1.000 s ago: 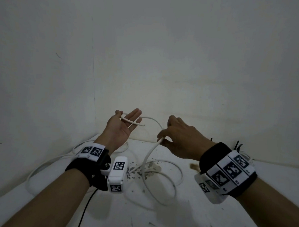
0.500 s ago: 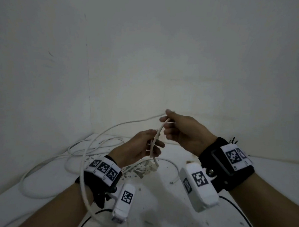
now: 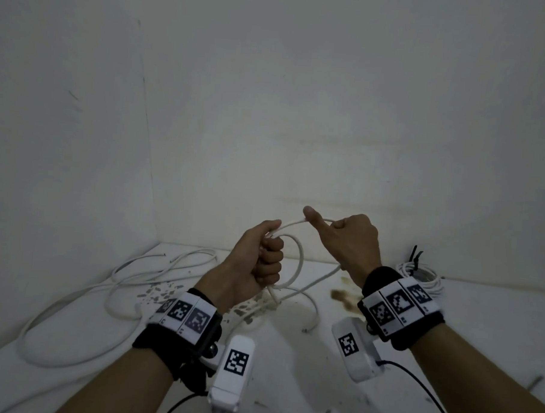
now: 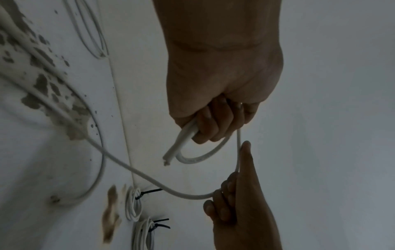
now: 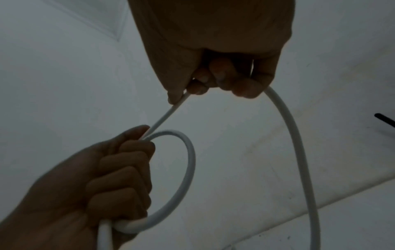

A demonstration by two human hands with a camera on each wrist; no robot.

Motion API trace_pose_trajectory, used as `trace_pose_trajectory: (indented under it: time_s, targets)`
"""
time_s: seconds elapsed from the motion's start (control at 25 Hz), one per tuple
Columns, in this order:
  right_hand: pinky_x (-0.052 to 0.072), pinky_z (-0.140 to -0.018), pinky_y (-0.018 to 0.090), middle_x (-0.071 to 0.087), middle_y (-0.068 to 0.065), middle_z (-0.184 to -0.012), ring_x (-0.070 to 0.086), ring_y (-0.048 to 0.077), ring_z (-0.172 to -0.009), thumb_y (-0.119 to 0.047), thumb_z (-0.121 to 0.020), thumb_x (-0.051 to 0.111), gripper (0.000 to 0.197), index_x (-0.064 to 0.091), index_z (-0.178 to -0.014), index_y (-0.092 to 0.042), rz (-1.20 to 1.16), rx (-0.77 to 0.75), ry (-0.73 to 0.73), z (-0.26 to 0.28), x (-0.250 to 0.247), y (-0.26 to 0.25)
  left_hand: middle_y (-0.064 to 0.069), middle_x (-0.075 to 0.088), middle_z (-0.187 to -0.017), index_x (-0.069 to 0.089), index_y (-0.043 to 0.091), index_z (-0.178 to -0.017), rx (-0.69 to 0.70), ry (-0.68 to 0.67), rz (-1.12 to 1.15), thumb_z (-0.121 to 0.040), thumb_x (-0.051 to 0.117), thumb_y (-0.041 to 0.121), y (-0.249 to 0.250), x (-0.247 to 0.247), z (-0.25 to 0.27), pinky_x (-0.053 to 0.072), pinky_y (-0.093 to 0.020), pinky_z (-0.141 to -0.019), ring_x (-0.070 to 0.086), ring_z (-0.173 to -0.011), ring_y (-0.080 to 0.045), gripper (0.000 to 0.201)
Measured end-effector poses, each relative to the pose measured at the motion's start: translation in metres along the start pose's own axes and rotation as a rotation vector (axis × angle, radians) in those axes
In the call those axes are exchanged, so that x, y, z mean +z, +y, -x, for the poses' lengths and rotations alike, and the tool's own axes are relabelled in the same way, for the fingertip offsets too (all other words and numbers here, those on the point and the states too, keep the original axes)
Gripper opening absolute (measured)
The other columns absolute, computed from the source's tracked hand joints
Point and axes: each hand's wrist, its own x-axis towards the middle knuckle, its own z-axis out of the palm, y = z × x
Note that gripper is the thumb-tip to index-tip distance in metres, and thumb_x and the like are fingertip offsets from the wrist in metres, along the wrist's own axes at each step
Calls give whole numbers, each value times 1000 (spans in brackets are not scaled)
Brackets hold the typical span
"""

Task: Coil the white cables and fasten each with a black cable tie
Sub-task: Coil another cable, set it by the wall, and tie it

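A white cable [image 3: 290, 224] runs between my two raised hands above the table. My left hand [image 3: 267, 257] grips it in a fist, and one small loop [image 3: 300, 260] stands out to the right of that fist. The cut cable end [image 4: 169, 158] pokes out below the left hand [image 4: 213, 121]. My right hand [image 3: 338, 237] holds the cable a short way to the right, fingers curled round it and thumb stretched along it. From there the cable drops to the table [image 3: 319, 281]. The right wrist view shows the loop [image 5: 189, 169] and both hands [image 5: 224, 79] on the cable.
Two or three coiled white cables with black ties [image 3: 418, 270] lie at the back right by the wall; the left wrist view shows them too [image 4: 133, 205]. Loose white cables [image 3: 156, 268] sprawl over the left of the stained table [image 3: 288, 378]. Walls close in at the left and the back.
One second ago my left hand lay open, palm up, with the cable end across it. It has since closed round the cable with a loop formed, and my right hand has slid rightward along the cable.
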Motion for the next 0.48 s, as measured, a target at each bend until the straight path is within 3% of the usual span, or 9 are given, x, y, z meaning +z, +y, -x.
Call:
trace_pose_trajectory:
  time_s: [0.08,0.16,0.2,0.28,0.32,0.4,0.48]
  targets:
    - [37,-51,28,34,-4,-39,33,14,-39,-73,-72,70,72,35,-45,-17,-24,-76,125,-2,-6,9,8,14,-44,23,25,-55,6,-9,78,-93,46,44,2,1,0,5,-23,-41,4,-41,-11,49]
    - [47,-59,30,55,-1,-59,53,16,-54,-71,-75,68,58,55,-67,-15,-31,-108,157,-5,-14,21,8,14,-42,25,25,-52,12,-39,150,-93,44,44,5,-1,-2,6,-21,-39,2,-41,-12,50]
    - [52,-68,34,63,2,-77,62,19,-70,-70,-80,63,52,62,-86,-19,-36,-93,60,-5,-16,27,8,13,-43,25,25,-51,11,-54,168,-94,43,44,6,-1,-3,6,-20,-39,2,-40,-12,50]
    - [55,-82,42,66,7,-104,66,26,-95,-60,-96,46,46,65,-112,-21,-106,-17,-293,-2,-23,31,8,11,-45,26,25,-51,2,-60,162,-94,42,45,5,2,-7,6,-20,-40,2,-41,-12,50]
    - [56,-83,45,67,11,-104,67,28,-94,-52,-102,40,45,67,-113,-17,-199,32,-441,2,-27,31,8,12,-44,25,25,-52,-5,-41,145,-95,42,46,3,4,-10,6,-20,-40,2,-42,-12,50]
    - [58,-80,46,68,15,-99,68,28,-84,-38,-105,41,41,72,-108,-10,-379,50,-584,9,-42,28,8,15,-42,24,25,-54,-12,17,101,-97,41,45,-1,8,-17,7,-20,-40,3,-42,-12,50]
    - [59,-86,41,69,6,-112,67,17,-100,-33,-102,48,33,75,-111,-16,-347,-78,-657,15,-54,30,8,14,-43,24,25,-55,-2,41,82,-98,40,41,-7,11,-24,8,-20,-39,5,-38,-11,49]
